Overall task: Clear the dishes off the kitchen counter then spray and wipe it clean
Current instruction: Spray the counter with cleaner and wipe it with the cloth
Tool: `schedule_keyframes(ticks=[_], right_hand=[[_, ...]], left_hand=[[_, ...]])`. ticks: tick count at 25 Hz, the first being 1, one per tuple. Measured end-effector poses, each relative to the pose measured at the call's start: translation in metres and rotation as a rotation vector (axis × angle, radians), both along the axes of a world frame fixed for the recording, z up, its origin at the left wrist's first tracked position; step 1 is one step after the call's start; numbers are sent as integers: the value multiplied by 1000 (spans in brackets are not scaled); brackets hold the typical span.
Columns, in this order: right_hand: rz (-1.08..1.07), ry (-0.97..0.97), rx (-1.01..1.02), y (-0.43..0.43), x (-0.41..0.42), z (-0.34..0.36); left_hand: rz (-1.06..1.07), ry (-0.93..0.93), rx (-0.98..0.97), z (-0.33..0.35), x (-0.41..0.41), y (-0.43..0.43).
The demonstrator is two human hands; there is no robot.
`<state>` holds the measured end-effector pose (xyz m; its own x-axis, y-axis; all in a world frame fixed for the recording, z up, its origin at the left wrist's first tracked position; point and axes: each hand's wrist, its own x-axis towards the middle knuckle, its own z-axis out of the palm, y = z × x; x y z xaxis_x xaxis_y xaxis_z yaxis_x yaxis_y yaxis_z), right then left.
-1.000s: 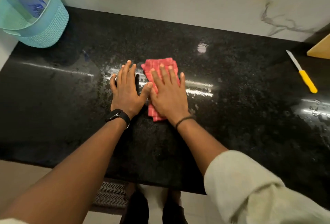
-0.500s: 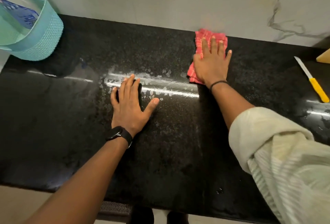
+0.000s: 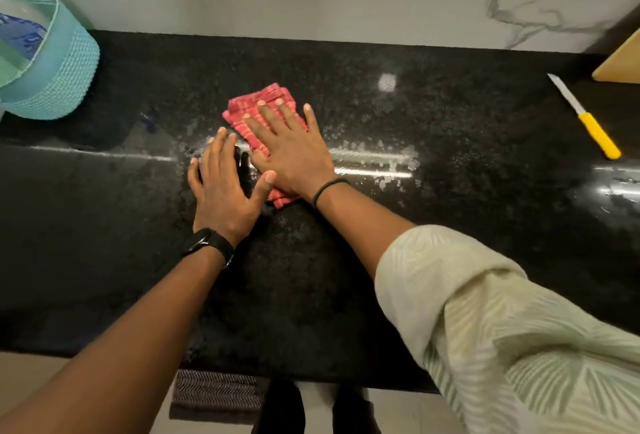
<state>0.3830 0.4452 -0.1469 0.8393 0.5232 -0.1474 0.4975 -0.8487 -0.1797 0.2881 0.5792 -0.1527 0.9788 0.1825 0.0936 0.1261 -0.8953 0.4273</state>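
A folded red checked cloth [image 3: 242,111] lies on the black granite counter [image 3: 450,226] near its middle. My right hand [image 3: 291,149] presses flat on the cloth with straight, spread fingers and covers most of it. Just left of it, my left hand [image 3: 225,188] rests flat on the bare counter, thumb stretched toward the cloth. Wet droplets and streaks shine on the counter around both hands.
A teal woven basket [image 3: 59,70] holding a clear container with a blue label stands at the back left. A yellow-handled knife [image 3: 585,118] lies at the right, beside a wooden board corner [image 3: 620,59]. The marble wall runs along the back. A mat lies on the floor below.
My right hand has slid the cloth from the back of the counter near the wall forward and left, next to my left hand. The left hand has stayed flat in place.
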Motion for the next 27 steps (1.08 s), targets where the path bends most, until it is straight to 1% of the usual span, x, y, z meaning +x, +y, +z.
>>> schedule_keyframes(ticks=[2,6,8,10,13,16,19,21,23,25,27], right_hand=[[-52,0,27,-29,11,5],[-312,-23,-24,-99,71,10],[-440,-17,-19,-141,82,7],[-555,-23,-7,-171,61,5],[-676,-21,11,-187,-12,3],[-662,-23,-22,-156,-92,6],[-540,-4,3,-98,-112,4],[-438,-28,45,-68,-83,3],[-367,-39,68,-62,-35,4],[-402,-27,55,-86,4,5],[-534,-17,39,-128,16,-1]], left_hand=[[-6,0,-5,1,0,-2],[-10,-20,-44,1,-1,-5],[-14,-22,-51,0,-2,-5],[-20,-20,-55,1,-2,-4],[-35,-6,-25,0,-1,-4],[-41,19,-6,1,-2,-5],[-40,34,-4,3,-2,-8],[-35,28,-3,4,-1,-7],[-17,13,-8,4,0,-4],[-21,8,-22,3,2,-2],[-27,-4,-18,1,3,-2]])
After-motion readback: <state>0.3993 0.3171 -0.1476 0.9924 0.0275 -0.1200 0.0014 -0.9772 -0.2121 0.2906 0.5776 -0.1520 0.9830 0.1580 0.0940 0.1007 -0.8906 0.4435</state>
